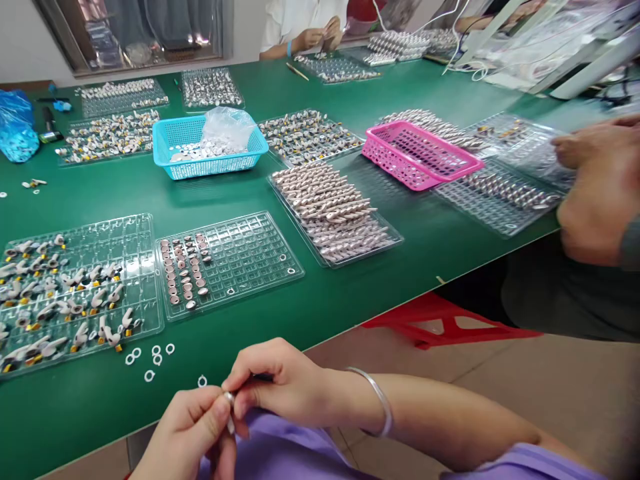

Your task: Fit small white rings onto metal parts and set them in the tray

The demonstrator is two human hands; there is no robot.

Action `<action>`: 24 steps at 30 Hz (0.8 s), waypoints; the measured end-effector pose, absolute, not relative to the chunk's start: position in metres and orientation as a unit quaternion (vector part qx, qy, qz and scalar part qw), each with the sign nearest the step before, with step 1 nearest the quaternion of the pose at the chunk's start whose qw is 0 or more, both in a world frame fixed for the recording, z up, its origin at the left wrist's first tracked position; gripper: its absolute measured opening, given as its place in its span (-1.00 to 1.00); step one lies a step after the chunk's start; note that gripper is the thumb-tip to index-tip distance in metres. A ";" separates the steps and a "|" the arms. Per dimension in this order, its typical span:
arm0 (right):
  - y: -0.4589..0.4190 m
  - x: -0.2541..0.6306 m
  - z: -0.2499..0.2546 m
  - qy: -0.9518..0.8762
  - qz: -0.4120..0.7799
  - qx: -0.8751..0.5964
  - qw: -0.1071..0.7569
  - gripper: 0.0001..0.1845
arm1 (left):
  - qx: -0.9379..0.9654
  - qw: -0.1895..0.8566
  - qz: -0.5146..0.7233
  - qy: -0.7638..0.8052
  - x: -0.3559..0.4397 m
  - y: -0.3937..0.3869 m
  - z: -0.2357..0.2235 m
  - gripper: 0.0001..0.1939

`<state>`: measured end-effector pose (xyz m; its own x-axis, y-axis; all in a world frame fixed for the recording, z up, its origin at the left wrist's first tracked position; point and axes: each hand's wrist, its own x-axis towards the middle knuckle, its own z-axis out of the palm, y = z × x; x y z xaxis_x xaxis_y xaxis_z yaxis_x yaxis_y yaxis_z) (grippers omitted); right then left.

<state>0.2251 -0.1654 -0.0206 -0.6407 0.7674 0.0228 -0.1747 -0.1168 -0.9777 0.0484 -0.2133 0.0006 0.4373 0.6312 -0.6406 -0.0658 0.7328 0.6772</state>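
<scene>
Just off the table's front edge, above my lap, a small whitish earbud shell (229,398) sits between my fingertips, mostly covered. My left hand (193,423) pinches it from below, its stem pointing down. From above, the closed fingers of my right hand (280,381) grip its top end. Loose white rings (157,353) lie on the table close by. Beyond them is a clear tray (250,257) with columns of small round caps (183,267) on its left side. To its left, another clear tray (135,247) holds earbud pieces (100,297) with yellow bits.
A blue basket (210,170) contains white pieces and a plastic bag. Stacked earbud shells (325,200) fill a tray near a pink basket (400,163). A co-worker's hands (600,173) are at right; another person's hands (320,39) work across the green table (230,200). A red stool (425,320) stands below.
</scene>
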 end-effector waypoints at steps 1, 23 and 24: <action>-0.164 0.223 -0.024 -0.551 0.710 -0.283 0.335 -0.85 | 0.264 0.797 0.240 0.487 0.049 -0.213 -0.002 -0.47; -0.176 0.218 -0.019 -0.500 0.708 -0.358 0.347 -0.92 | 0.420 0.701 0.226 0.530 0.041 -0.217 -0.007 -0.47; -0.175 0.219 -0.018 -0.513 0.698 -0.357 0.349 -0.93 | 0.435 0.695 0.219 0.529 0.040 -0.217 -0.007 -0.47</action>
